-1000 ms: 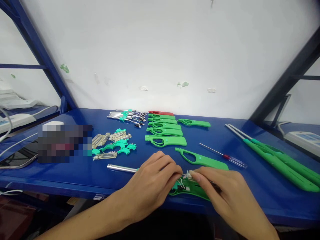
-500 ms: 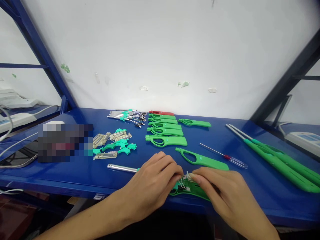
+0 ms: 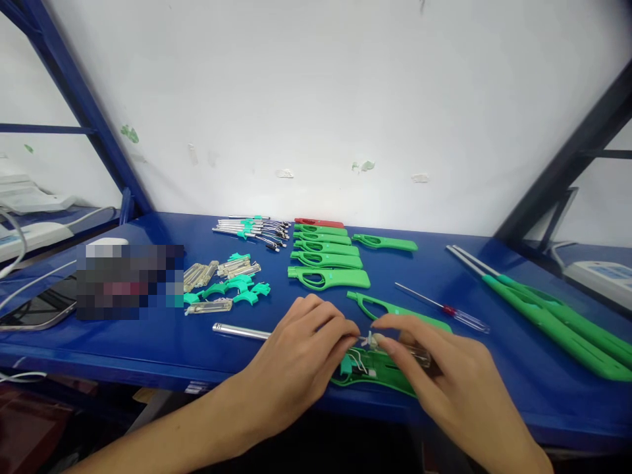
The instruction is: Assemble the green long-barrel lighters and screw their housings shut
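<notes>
A white wall rises behind a blue counter, and from where I stand the two hands are busy at its near edge. To their right lie two long green lighters. The left hand has its fingertips drawn together, closed on what looks like a thin strand, though the fingers hide most of it. The right hand grips a clear tank over the open green shell, which lies under both hands.

What's just changed is the right hand: its index finger has lifted away from the thumb, and more of the tank's body shows now, while the left hand has barely shifted. I take that as an easing or changing of hold; the tank isn't lying in the shell.

A metal tube sticks out leftward past the left hand. Beyond are a row of green cases, a screwdriver and spare tanks. Smallest of all, white wires curl inside the shell, just below the tank's pale tip.
</notes>
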A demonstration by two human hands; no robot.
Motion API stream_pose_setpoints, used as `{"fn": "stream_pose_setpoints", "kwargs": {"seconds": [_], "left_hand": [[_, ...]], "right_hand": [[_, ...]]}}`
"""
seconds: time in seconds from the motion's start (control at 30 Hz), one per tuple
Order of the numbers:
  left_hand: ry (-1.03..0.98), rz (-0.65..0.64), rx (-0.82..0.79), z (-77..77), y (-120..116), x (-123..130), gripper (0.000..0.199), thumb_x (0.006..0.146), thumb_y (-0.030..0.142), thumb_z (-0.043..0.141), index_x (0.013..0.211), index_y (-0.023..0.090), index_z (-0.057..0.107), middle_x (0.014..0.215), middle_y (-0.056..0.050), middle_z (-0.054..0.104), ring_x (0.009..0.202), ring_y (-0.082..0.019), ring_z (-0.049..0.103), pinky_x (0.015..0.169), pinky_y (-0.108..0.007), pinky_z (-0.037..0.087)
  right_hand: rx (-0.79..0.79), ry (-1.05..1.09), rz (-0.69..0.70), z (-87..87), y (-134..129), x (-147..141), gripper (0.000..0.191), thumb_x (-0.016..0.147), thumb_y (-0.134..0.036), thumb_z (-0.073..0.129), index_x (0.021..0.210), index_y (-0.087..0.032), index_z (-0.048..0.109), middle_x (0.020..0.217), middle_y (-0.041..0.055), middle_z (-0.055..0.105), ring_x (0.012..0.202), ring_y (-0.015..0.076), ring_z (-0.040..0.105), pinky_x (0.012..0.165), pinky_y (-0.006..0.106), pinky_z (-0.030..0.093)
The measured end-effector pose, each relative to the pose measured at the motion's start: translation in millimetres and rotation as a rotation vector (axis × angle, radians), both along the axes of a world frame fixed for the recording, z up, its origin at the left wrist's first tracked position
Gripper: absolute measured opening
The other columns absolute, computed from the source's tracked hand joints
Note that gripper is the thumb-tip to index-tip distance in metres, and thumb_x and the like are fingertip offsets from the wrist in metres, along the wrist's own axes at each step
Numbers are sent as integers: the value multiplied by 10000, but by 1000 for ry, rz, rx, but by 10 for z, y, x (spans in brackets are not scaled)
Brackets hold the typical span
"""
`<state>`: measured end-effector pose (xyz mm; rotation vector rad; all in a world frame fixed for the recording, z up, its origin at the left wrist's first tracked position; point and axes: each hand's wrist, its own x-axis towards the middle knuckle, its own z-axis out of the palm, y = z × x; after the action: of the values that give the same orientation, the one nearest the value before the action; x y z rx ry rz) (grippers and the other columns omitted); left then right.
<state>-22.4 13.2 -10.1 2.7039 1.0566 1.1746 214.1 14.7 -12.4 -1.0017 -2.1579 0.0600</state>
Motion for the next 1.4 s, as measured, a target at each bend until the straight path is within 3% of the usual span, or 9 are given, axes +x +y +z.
{"fn": "stream_pose_setpoints", "kwargs": {"seconds": [0.13,0.33,0.6,1.0,1.17,1.4], "left_hand": [[-32,10,-7,13,-63,-27,139,1095,145,567,1172,175,680,1052,-65,701,958,-226,584,881,-390,497],[74,45,-15,30,-213,-89,231,1048,301,687,1230,160,674,1145,-116,671,1034,-288,582,954,-486,514],[173,42,16,25,-235,-66,201,1079,249,591,1207,127,687,1058,-122,618,906,-278,563,790,-446,538],[225,42,3,8,-252,-58,205,1122,258,498,1245,169,637,1073,-86,623,885,-267,580,838,-474,504],[224,16,-64,23,-236,-74,154,1103,239,548,1236,198,614,1070,-75,610,889,-263,541,842,-452,487],[228,-3,-105,27,-209,-86,193,1083,224,598,1275,208,606,1049,-68,594,888,-259,518,802,-403,464]], "right_hand": [[20,-1,-29,-17,26,-17,191,1110,-381,573,993,-272,676,847,-31,785,690,132,751,653,233,513],[20,-31,-74,-33,42,-35,302,1127,-402,525,914,-247,673,844,11,759,716,157,717,657,267,477],[-75,-57,-64,-68,46,-24,331,1116,-436,551,867,-250,664,833,-2,688,705,147,646,686,277,457],[-107,-26,-22,-78,64,-31,312,1105,-424,578,845,-261,637,839,-27,671,755,152,638,686,295,430],[-175,-33,-37,-94,83,-38,277,1100,-459,574,910,-281,666,889,-35,695,761,155,651,698,307,428],[-238,-50,-56,-61,106,-37,329,1093,-493,564,861,-281,662,837,-32,701,724,168,648,662,310,410]]}}
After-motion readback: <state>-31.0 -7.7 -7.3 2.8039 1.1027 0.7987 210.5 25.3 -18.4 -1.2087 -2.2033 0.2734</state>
